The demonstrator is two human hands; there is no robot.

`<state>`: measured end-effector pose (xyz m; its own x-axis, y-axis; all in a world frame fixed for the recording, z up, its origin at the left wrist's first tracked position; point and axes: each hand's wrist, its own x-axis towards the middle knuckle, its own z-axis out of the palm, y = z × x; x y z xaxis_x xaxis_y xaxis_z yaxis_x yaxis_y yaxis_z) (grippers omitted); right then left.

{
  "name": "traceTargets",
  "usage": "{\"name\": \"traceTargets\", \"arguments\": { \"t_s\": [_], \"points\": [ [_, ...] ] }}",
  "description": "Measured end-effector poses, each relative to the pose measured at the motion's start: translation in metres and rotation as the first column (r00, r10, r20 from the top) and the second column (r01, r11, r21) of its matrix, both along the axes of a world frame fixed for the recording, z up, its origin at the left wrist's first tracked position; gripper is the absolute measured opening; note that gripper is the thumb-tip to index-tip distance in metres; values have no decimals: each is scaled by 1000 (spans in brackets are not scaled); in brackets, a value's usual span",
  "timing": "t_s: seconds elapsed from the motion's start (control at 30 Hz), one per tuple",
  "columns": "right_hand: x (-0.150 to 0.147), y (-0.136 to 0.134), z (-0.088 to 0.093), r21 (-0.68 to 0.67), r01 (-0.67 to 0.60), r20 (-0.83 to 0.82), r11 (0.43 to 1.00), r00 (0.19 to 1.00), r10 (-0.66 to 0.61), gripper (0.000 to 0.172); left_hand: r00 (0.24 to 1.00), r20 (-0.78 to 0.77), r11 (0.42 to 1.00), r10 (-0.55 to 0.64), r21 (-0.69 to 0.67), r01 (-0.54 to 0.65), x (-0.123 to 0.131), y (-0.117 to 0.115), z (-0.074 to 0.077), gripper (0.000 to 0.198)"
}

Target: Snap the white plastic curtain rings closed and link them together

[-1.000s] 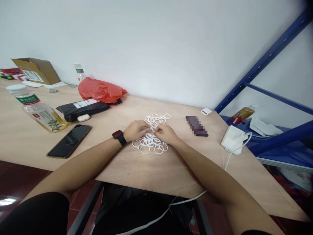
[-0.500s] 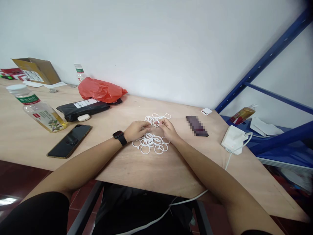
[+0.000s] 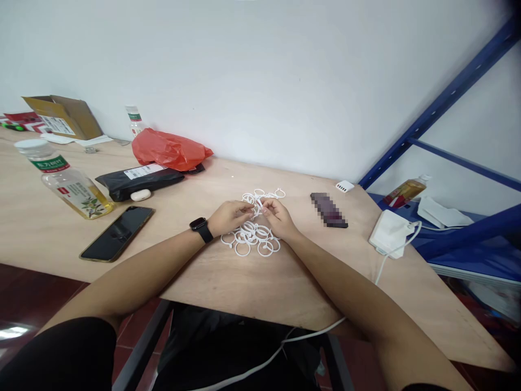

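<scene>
head view, and nearest us both forearms run up the bench point(image 3: 252, 282) and converge at its middle. the left hand point(image 3: 230, 216), a dark watch point(image 3: 200, 227) on its wrist, has its fingers curled in and pinched together with the right hand point(image 3: 277, 217) on a white ring point(image 3: 257, 204) held between the two sets of fingertips, just off the surface. both hands look closed on that one ring, though the exact grip is too small to read. directly under and just in front of the knuckles lies the near pile of white rings point(image 3: 252, 239), flat and loosely overlapping, touching the right hand's underside. just beyond the fingertips sits a second cluster of rings point(image 3: 264, 194), equally close to either hand, spread left to right. out to the left of the left hand, a dark phone point(image 3: 117, 233), then a drinks bottle point(image 3: 67, 182) on its side. right of the right hand, a blurred dark slab point(image 3: 329, 209) and a white charger point(image 3: 389, 233) with its cable. farther back left, a black parcel point(image 3: 138, 179) and a red bag point(image 3: 169, 149) by the wall.
</scene>
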<state>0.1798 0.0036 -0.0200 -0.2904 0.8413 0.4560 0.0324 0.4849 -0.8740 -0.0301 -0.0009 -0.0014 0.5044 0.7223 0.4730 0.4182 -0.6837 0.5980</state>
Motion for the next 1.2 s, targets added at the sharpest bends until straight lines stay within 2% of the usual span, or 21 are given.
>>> {"name": "traceTargets", "arguments": {
  "t_s": [0.17, 0.3, 0.5, 0.63, 0.83, 0.9, 1.03, 1.2],
  "points": [
    [3, 3, -4, -25, 25, -3, 999, 1000, -25, 26, 999, 31, 996, 11, -90, -9, 1, -1, -2, 30],
    [4, 0, 0, 58, 64, 65, 996, 996, -68, 24, 994, 99, 993, 48, -109, -37, 2, -2, -1, 34],
    [-1, -13, 10, 255, 50, 272, 966, 955, -121, 15, 963, 237, 990, 130, 24, -140, 4, -4, 3, 33],
    [-4, -18, 11, 286, 76, 306, 955, 937, -167, 11, 952, 265, 986, 154, 28, -167, 4, -6, 2, 29],
    [-4, -21, 8, 273, 104, 253, 956, 952, -175, 33, 959, 270, 995, 87, 23, -97, 6, -9, 3, 24],
    [-3, -21, 7, 288, 102, 256, 952, 950, -179, 31, 962, 265, 997, 68, 15, -74, 6, -10, 4, 22],
    [-1, -19, 7, 355, 105, 291, 929, 932, -217, 16, 967, 245, 997, 72, -11, -72, 5, -10, 3, 23],
    [1, -18, 6, 410, 90, 342, 908, 907, -244, 18, 975, 215, 999, 48, -13, -47, 5, -10, 4, 29]
  ]
}}
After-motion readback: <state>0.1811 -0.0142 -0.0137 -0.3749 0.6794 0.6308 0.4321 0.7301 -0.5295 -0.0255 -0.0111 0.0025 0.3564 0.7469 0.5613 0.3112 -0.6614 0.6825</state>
